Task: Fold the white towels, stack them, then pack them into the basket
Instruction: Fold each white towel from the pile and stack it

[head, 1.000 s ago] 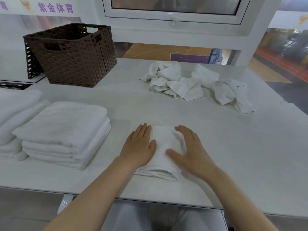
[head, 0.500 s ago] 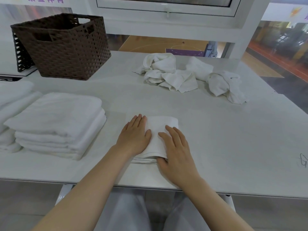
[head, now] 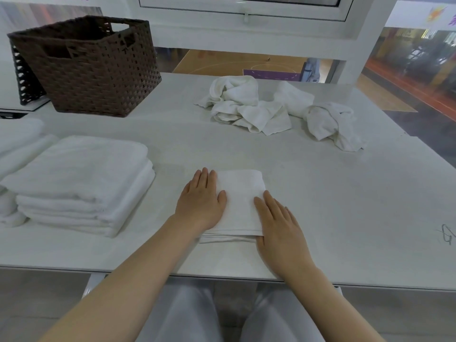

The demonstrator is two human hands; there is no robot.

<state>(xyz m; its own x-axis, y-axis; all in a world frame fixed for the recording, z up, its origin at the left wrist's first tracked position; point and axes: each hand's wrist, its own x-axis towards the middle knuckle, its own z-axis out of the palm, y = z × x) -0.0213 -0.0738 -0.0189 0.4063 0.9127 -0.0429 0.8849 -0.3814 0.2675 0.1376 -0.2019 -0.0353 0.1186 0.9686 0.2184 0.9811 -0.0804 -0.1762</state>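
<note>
A small folded white towel (head: 240, 201) lies near the table's front edge. My left hand (head: 201, 202) rests flat on its left side, fingers together. My right hand (head: 280, 223) lies flat along the towel's right edge, with the thumb at its near right corner. A stack of folded white towels (head: 81, 181) sits to the left. A brown woven basket (head: 91, 67) stands at the back left, and its inside is not visible. Crumpled white towels (head: 249, 104) lie at the back centre, with another heap (head: 330, 122) to their right.
The pale grey table (head: 333, 206) runs from the front edge to a window sill at the back. More folded white towels (head: 17, 149) show at the far left edge. A dark perforated crate (head: 24, 82) stands behind the basket. Faint scribbled marks (head: 447, 234) sit at the right.
My right hand has slid off the top of the folded towel to its right edge. My left hand stays pressed on the left side. The camera has tilted down slightly.
</note>
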